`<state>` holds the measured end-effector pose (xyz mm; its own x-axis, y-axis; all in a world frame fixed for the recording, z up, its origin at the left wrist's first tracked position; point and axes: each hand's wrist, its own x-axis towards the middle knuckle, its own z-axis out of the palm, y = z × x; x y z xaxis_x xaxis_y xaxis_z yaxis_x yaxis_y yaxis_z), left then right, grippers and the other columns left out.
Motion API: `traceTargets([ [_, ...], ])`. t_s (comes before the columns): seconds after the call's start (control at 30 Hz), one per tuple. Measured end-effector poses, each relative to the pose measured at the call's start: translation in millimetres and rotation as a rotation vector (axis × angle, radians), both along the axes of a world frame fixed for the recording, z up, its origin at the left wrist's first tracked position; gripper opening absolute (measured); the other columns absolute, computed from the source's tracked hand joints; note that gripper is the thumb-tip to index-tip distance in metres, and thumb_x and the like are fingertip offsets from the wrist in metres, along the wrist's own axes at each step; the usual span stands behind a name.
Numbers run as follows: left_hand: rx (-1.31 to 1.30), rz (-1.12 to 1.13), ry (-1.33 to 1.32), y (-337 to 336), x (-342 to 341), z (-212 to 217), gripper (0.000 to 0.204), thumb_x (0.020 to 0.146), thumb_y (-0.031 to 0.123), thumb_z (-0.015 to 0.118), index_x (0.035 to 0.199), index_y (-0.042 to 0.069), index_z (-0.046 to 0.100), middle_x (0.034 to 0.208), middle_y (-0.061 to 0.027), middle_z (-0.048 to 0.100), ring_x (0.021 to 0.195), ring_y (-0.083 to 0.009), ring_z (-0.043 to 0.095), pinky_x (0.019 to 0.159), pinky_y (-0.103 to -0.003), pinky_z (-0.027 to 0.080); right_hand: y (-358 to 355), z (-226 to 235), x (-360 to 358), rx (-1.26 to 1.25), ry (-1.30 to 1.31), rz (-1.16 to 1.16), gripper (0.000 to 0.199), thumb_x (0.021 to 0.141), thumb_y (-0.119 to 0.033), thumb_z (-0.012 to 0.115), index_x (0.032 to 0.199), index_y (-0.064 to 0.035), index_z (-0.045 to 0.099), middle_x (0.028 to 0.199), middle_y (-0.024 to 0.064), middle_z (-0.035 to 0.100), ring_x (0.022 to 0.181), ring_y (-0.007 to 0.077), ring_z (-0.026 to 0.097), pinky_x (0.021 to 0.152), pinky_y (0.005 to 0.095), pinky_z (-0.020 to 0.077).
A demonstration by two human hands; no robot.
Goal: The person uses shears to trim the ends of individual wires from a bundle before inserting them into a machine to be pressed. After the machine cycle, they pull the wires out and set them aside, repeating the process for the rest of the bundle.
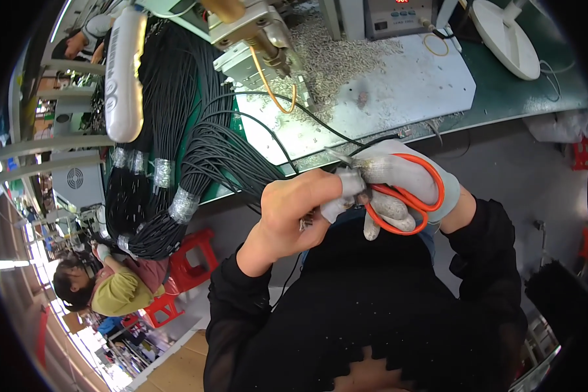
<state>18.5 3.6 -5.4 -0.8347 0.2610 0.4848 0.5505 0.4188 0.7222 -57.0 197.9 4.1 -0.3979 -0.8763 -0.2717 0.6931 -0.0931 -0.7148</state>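
Scissors [405, 202] with glossy orange plastic handles, dull metal blades, right hand [398, 179] in a worn grey-white cloth glove, left hand [294, 212] bare, matt black rubbery cables [222, 157] left of the scissors, bundles wrapped in shiny clear tape, smooth white bench [398, 91] plate above.

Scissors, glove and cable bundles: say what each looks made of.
Scissors: glossy orange handles, likely plastic; blade looks like grey metal. Glove on the right hand: pale knitted fabric, probably cotton, matte and grubby. Cable bundles: matte black jackets, rubber or plastic, bound with shiny clear tape.
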Motion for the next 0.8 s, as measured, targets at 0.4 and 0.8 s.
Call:
traceTargets([
  [0.4,0.536,-0.250,-0.348,2,5,-6,0.030,0.074,-0.010,0.051,0.098,0.007,0.060,0.075,-0.0053,0.059,0.050,-0.0114,0.051,0.042,-0.022,0.035,-11,-13,7,-0.028,0.752,-0.190,0.016,0.081,-0.020,0.061,0.081,-0.0039,0.059,0.055,0.0065,0.053,0.044,0.0199,0.054,0.050,0.0290,0.0488],
  [0.8,0.473,0.425,-0.550,10,-3,13,0.015,0.081,-0.004,0.064,0.087,0.003,0.052,0.069,0.0072,0.049,0.059,0.0029,0.035,0.052,-0.014,0.027,-14,-6,4,0.570,1.826,-0.547,0.024,0.065,-0.011,0.072,0.087,-0.0081,0.062,0.065,0.0049,0.055,0.065,0.0236,0.058,0.060,0.0354,0.0473],
])
